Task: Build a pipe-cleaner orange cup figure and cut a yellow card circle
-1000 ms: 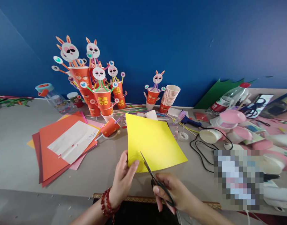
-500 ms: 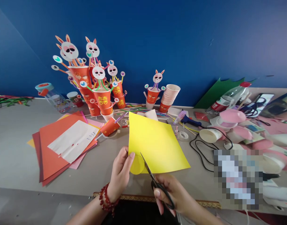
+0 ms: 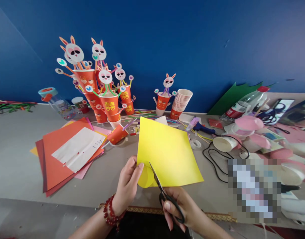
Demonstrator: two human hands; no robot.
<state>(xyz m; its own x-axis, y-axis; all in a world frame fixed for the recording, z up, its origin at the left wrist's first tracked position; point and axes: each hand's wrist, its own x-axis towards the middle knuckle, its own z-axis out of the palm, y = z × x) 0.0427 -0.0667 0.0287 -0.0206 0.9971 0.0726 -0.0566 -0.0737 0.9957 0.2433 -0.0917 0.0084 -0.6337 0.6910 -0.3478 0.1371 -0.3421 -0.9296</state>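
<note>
Fingers of my left hand pinch the yellow paper at its rounded corner while my right hand grips black scissors cutting into it, above a grey desk against a blue wall, orange sheets and bunny cups beyond.

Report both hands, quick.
Left hand: shut on the yellow paper.
Right hand: shut on the scissors, cutting that sheet.
</note>
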